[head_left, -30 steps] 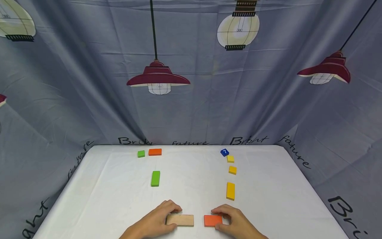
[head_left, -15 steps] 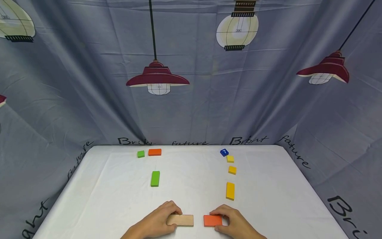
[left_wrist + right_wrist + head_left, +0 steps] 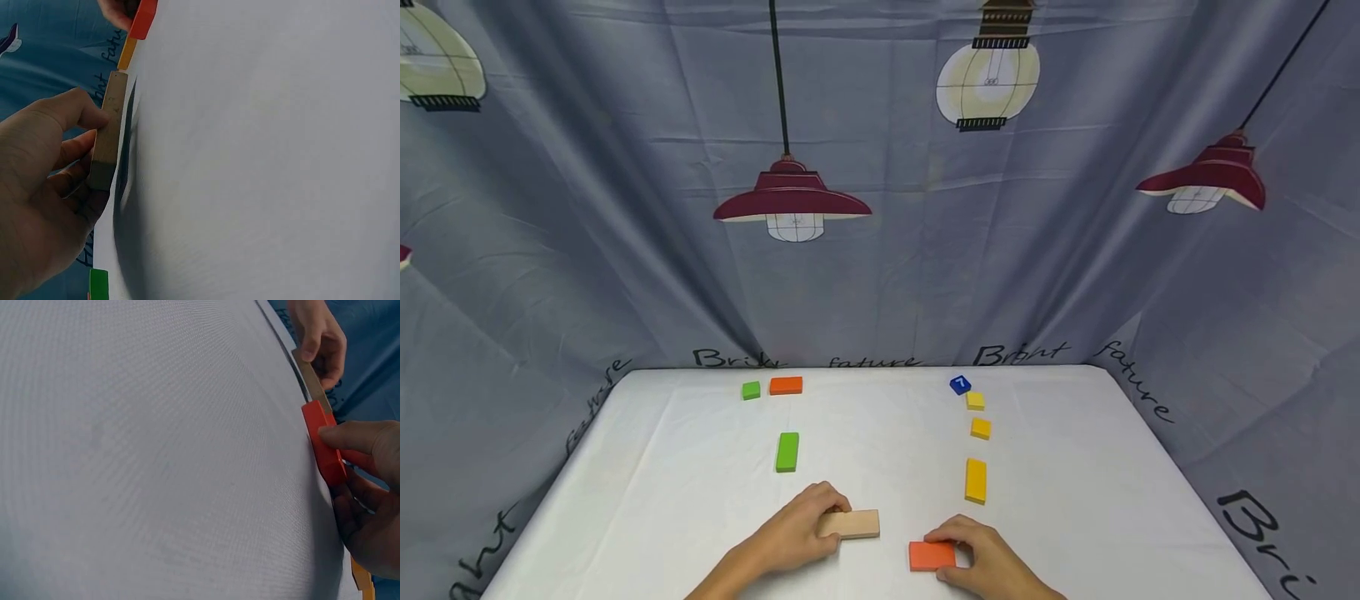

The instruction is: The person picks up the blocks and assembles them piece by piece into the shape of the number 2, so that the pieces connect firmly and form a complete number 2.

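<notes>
My left hand [image 3: 801,532] pinches the left end of a plain wooden block [image 3: 859,523] between thumb and fingers. In the left wrist view, a shadow lies apart from this wooden block [image 3: 111,140], which looks raised a little off the white cloth. To the right, my right hand [image 3: 988,560] grips the right end of a red-orange block [image 3: 928,556]. Thumb on its near side, that red-orange block [image 3: 322,445] appears low at the cloth in the right wrist view. A gap separates the two held blocks.
A green block [image 3: 787,452], a small green cube [image 3: 751,391] and an orange block [image 3: 786,385] lie at the left. Down the right run a yellow block [image 3: 975,481], two smaller yellow pieces [image 3: 981,428] and a blue numbered cube [image 3: 960,384]. A grey curtain [image 3: 880,283] stands behind the table.
My left hand has moved up and away from the table's near side, carrying the wooden block, which now tilts slightly. The right hand and its red-orange block have stayed nearly in place.
</notes>
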A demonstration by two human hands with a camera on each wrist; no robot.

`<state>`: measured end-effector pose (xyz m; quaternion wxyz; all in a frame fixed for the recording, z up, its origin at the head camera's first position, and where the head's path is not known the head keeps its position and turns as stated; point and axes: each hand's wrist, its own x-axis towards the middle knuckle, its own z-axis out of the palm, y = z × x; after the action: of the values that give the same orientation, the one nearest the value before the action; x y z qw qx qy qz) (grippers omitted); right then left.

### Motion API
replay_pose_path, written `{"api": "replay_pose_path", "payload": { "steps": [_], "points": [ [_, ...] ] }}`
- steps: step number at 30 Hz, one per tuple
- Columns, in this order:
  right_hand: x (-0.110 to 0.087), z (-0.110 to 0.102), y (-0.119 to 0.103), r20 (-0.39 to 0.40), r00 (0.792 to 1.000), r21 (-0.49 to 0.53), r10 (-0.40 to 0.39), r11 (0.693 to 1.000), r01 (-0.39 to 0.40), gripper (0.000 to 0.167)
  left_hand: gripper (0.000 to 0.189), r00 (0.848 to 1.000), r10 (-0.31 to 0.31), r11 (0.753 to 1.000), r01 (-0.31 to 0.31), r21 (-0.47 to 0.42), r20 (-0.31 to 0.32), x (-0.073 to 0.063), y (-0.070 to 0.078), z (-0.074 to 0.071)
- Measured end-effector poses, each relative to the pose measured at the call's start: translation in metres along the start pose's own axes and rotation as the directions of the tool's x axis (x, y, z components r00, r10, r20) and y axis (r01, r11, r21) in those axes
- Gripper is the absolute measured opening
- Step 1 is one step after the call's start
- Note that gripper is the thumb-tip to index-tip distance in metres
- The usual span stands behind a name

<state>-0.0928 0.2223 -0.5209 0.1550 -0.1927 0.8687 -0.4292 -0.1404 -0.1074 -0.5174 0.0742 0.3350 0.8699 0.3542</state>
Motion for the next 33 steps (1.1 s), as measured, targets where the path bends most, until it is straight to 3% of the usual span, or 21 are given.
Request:
{"api": "replay_pose_path", "payload": {
  "steps": [10, 23, 33],
  "points": [
    [0.002, -0.001, -0.002, 0.007, 1.0, -0.016, 0.03, 0.999, -0.03, 0.031, 0.027, 0.999, -0.024, 0.999, 0.025, 0.038, -0.039, 0.015, -0.009, -0.001],
    [0.003, -0.001, -0.004, -0.023, 1.0, -0.018, 0.018, 1.0, -0.019, 0.032, 0.027, 1.0, -0.024, 1.0, 0.024, 0.012, -0.02, 0.016, -0.014, 0.001],
    [0.021, -0.002, -0.007, -0.092, 0.991, -0.093, -0.101, 0.991, 0.093, 0.032, 0.027, 1.0, -0.014, 1.0, 0.014, 0.002, -0.022, 0.016, -0.013, 0.001]
  ]
}}
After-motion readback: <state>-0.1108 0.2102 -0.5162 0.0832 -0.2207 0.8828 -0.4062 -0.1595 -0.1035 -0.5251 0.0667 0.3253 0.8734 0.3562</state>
